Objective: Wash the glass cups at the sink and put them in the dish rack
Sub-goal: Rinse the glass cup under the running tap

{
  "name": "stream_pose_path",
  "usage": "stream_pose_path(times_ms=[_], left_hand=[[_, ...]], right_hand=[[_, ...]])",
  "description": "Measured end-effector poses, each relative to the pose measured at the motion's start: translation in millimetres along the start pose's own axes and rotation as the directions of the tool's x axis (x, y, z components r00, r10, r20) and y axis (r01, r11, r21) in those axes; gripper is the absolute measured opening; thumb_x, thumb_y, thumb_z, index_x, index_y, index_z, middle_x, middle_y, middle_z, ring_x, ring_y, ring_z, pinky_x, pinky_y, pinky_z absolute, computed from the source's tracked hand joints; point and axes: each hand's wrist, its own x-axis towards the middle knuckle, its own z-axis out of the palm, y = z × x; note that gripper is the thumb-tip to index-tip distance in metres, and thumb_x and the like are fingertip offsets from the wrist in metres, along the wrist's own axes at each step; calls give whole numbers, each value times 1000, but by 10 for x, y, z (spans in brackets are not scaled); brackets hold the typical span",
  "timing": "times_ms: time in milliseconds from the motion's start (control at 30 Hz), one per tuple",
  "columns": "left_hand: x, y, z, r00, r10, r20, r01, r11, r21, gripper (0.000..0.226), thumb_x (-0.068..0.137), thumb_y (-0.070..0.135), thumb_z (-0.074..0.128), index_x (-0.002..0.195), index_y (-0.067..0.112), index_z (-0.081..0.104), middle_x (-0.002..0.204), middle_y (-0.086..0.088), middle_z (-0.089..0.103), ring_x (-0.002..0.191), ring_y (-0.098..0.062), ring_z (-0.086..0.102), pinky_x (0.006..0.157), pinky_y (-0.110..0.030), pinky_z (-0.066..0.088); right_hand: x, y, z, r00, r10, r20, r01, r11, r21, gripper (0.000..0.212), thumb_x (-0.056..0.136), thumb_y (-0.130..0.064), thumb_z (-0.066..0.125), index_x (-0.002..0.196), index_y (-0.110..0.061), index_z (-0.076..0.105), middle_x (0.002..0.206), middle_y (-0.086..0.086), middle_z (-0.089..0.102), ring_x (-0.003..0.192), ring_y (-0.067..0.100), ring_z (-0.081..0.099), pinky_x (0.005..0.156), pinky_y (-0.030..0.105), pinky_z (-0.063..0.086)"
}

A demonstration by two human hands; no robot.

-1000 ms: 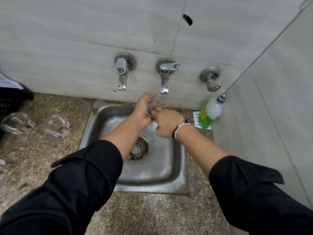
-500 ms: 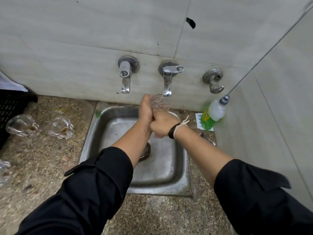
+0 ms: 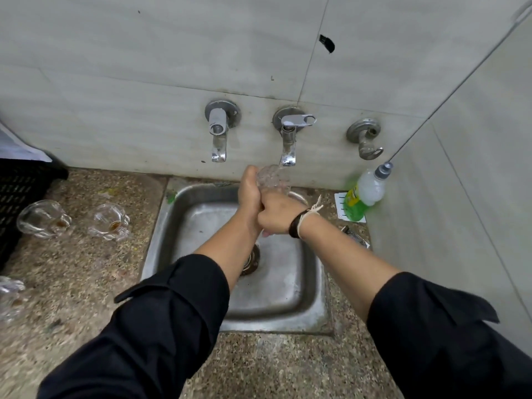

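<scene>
Over the steel sink [image 3: 302, 306], my left hand [image 3: 250, 194] grips a clear glass cup [image 3: 270, 180] just below the middle tap [image 3: 288, 139], and water runs from the tap onto it. My right hand [image 3: 276, 214] curls around the cup's lower part, its fingers hidden behind the left hand. Two clear glass cups with brown dregs lie on their sides on the counter at the left, one cup [image 3: 43, 218] farther left and the other cup [image 3: 110, 223] nearer the sink. Another glass [image 3: 10, 292] shows at the left edge.
A black dish rack [image 3: 20, 191] stands at the far left against the wall. A green soap bottle [image 3: 365, 194] leans in the right corner. A second tap [image 3: 218, 131] and a bare fitting [image 3: 365, 138] are on the tiled wall. Speckled stone counter [image 3: 72, 298] surrounds the sink.
Both hands stay clasped on the cup under the middle tap; my right hand has shifted a little lower on it, and the running water is now plainly seen. The view has tilted down slightly.
</scene>
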Motion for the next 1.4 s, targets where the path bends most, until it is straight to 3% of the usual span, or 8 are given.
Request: stream_pose_path(times_ms=[100, 233, 400, 500, 800, 1000, 1233, 1400], left_hand=[[20, 23, -129, 999, -36, 20, 35, 998, 46, 25, 89, 28, 50, 83, 8, 64, 73, -9, 61, 61, -23, 60, 55, -29, 51], [-21, 200, -174, 980, -143, 138, 108, 966, 235, 31, 96, 23, 42, 74, 12, 60, 72, -9, 60, 62, -24, 54, 56, -31, 43], [-95, 188, -159, 937, -48, 345, -8, 987, 161, 36, 96, 44, 61, 116, 16, 71, 115, -12, 72, 101, -28, 68, 93, -49, 55], [-193, 34, -141, 956, 70, 286, -136, 967, 216, 65, 79, 42, 75, 131, 9, 55, 101, -5, 68, 82, -13, 67, 69, -32, 55], [-62, 407, -340, 947, 35, 318, -241, 733, 636, 39, 78, 36, 59, 95, 4, 73, 98, -23, 75, 95, -43, 72, 87, -63, 59], [-180, 208, -184, 925, 368, 92, -337, 687, 644, 41, 78, 46, 43, 75, 10, 62, 78, -5, 66, 73, -20, 55, 67, -39, 43], [-126, 363, -482, 920, -71, 385, -278, 572, 771, 44, 83, 50, 54, 105, 18, 74, 101, -8, 77, 92, -32, 75, 82, -47, 61], [-119, 250, -286, 966, 86, 242, -224, 741, 633, 45, 85, 44, 48, 95, 8, 72, 94, -10, 76, 84, -27, 69, 71, -42, 56]], right_hand=[[-77, 175, 71, 988, -156, -12, 152, 974, -167, 66, 81, -14, 52, 145, -14, 37, 141, 12, 52, 115, 33, 62, 92, 38, 53], [-40, 548, -124, 923, -386, -11, 223, 558, -799, 52, 96, -21, 37, 147, -34, 40, 152, -9, 44, 112, 27, 65, 72, 37, 52], [66, 551, -272, 866, -458, -200, 279, 776, -566, 36, 95, -22, 45, 125, -14, 64, 118, 9, 70, 100, 34, 69, 75, 44, 57], [79, 425, -276, 863, -352, -363, 234, 915, -330, 25, 93, -12, 52, 111, -5, 68, 108, 21, 71, 98, 42, 66, 80, 43, 49], [23, 629, -547, 861, -509, -12, 349, 608, -714, 40, 101, -46, 40, 131, -29, 60, 146, -11, 53, 111, 26, 66, 81, 40, 59], [-39, 134, 84, 906, -196, -376, 238, 969, 69, 25, 78, -6, 50, 95, -9, 67, 83, 15, 74, 79, 35, 72, 68, 37, 57], [13, 770, -298, 848, -527, 60, 371, 509, -777, 50, 93, -24, 48, 139, -42, 40, 140, -17, 52, 88, 24, 71, 52, 31, 47], [-24, 449, -10, 861, -400, -315, 258, 876, -408, 30, 92, -23, 52, 118, -17, 65, 115, 9, 69, 96, 35, 67, 73, 40, 54]])
